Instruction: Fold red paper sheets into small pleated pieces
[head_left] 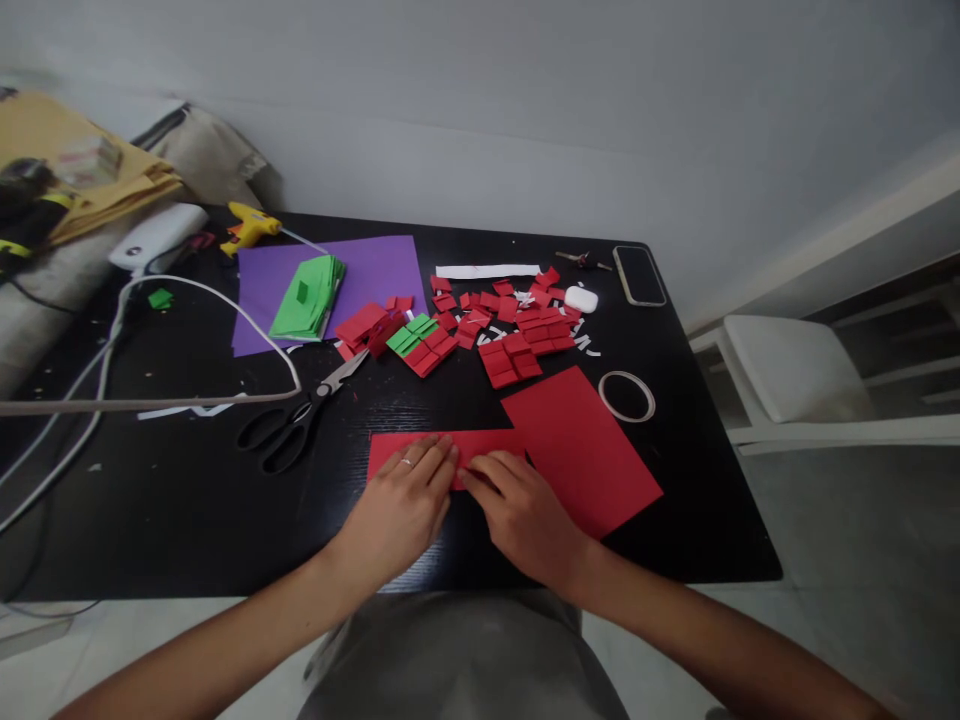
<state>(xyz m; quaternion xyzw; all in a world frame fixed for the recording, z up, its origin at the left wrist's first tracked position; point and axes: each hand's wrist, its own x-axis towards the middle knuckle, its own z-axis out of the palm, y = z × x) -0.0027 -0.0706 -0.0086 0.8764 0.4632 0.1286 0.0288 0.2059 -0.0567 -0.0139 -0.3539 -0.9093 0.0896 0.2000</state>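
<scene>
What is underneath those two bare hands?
Under the left hand and right hand are a rectangular piece of red paper and the black tabletop. Whatever they cover can't be seen.

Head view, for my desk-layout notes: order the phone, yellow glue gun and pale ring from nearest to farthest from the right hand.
1. Pale ring: ahead and right of the right hand.
2. Phone: back right corner.
3. Yellow glue gun: back left.
</scene>
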